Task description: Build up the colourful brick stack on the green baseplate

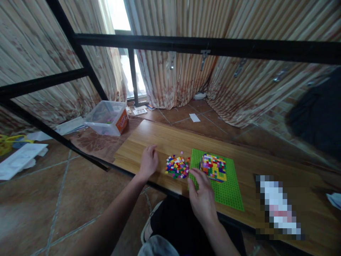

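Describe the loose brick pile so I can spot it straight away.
On the long wooden table, find the green baseplate near the front edge. Just left of it, between the left hand and the right hand, lies the loose brick pile. Unlike the stacked block standing on the plate, it is a flat scatter of tiny mixed-colour pieces on bare wood.

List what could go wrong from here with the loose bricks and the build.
1. The pile of loose bricks lies fairly near the front edge of the wooden table, between the left hand and the right hand. A sweep of either hand could knock bricks onto the floor.
2. The right hand is over the left edge of the green baseplate. Catching that edge might shift the plate and jar the brick build on it.
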Demonstrator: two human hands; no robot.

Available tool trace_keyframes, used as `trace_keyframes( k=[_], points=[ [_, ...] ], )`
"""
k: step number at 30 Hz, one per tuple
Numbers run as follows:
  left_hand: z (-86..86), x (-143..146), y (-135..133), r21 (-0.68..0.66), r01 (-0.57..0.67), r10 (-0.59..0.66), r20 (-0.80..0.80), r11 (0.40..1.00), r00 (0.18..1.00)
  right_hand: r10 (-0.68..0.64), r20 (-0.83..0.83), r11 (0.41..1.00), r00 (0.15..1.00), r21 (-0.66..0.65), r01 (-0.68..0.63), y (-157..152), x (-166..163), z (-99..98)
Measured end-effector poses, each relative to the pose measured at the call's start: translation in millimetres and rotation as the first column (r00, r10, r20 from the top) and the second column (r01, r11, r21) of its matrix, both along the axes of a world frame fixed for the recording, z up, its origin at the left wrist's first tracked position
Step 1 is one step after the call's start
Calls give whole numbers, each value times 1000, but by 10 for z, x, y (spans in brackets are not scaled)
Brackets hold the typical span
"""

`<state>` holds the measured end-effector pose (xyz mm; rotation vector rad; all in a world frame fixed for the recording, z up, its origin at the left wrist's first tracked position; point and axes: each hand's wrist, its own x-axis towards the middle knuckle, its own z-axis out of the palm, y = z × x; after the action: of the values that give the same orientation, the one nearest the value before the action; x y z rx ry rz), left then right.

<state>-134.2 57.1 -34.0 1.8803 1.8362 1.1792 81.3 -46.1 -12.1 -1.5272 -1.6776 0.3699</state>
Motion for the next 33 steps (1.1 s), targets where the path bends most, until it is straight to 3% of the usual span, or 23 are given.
trace_keyframes(
  k=[6,10,15,21,33],
  points=[
    [-43,40,160,7,-18,19,-389,1000,921,-36,83,999,996,-21,37,-215,66,-154],
    [-31,140,169,6,-6,8,-504,1000,864,-52,134,995,990,-74,63,-184,72,-154],
    [-3,146,149,2,-15,14,-514,1000,858,-23,193,993,981,-107,45,-59,-18,-55],
    [11,151,129,-6,-33,25,-522,999,852,-13,204,989,979,-141,43,12,-92,-101],
    [33,151,120,-18,-37,24,-469,999,883,-41,217,998,975,-35,50,134,-125,-232]
  ],
)
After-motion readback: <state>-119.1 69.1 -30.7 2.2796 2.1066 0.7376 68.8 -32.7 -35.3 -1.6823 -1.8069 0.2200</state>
